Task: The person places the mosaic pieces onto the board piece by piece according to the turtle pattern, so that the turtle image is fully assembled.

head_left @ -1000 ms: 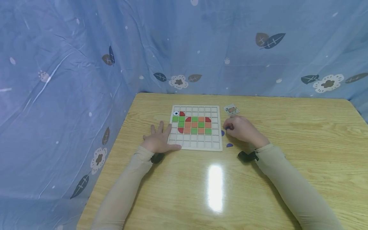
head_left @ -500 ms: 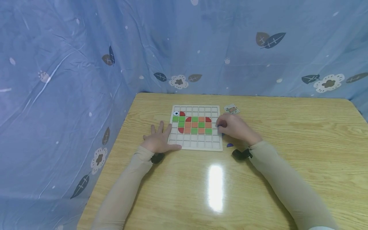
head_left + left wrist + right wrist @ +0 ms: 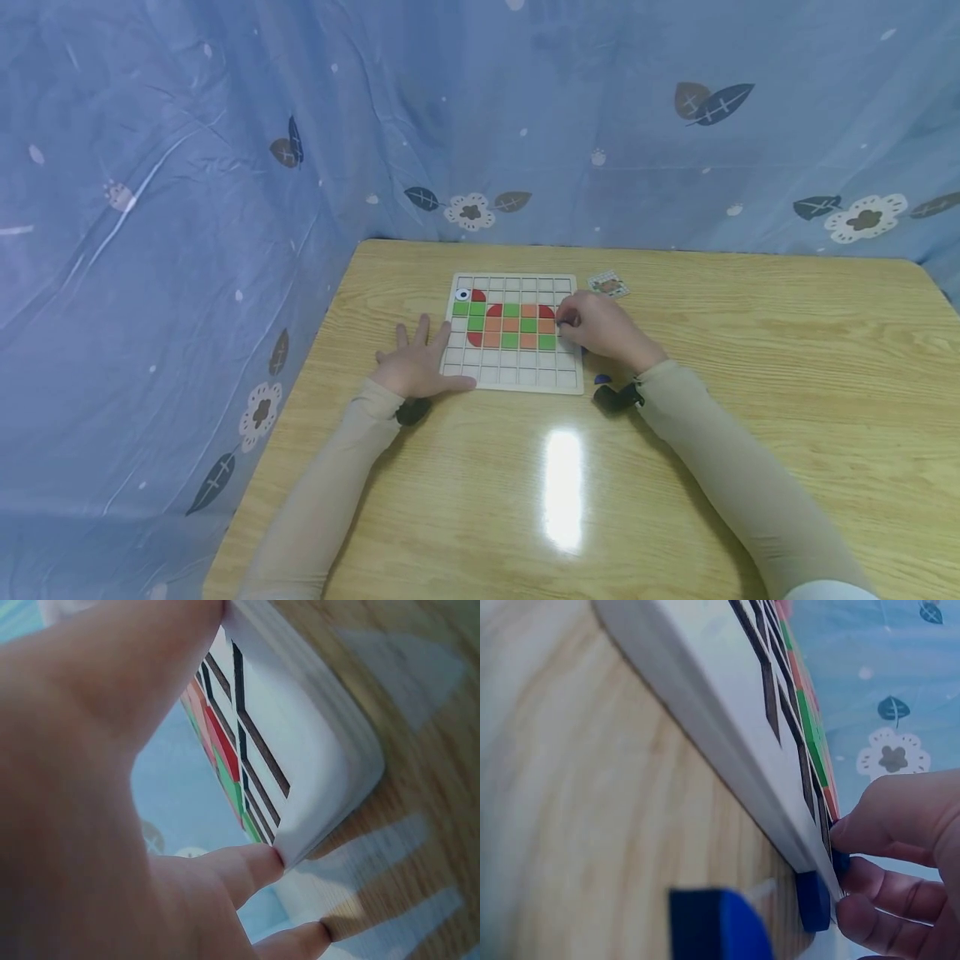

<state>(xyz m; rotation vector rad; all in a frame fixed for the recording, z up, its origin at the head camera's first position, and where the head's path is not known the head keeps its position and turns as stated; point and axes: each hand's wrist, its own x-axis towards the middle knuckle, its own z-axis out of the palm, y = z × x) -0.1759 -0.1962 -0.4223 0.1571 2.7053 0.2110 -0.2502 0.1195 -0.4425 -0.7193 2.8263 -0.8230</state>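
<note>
A white grid board point(image 3: 517, 380) lies on the wooden table, with green, orange and red tiles point(image 3: 510, 325) and a round eye piece point(image 3: 462, 295) set in its squares. My left hand point(image 3: 416, 368) rests with spread fingers at its left side, thumb along the lower left corner. Over the board's right columns, my right hand point(image 3: 600, 327) pinches a small blue piece point(image 3: 841, 860) between thumb and fingers, mostly covered by them. Right under that hand, a second blue piece point(image 3: 812, 901) sits against the board's edge. Nearer me lies a blue half-round piece point(image 3: 602, 379).
A small pattern card point(image 3: 608, 284) lies beyond the right hand, off the board's upper right corner. Behind the table point(image 3: 750, 333) and along its left side hangs a blue curtain point(image 3: 600, 125).
My right hand has moved left with the blue piece, from beside the board to over its right columns by the tiles. The left hand stays in place.
</note>
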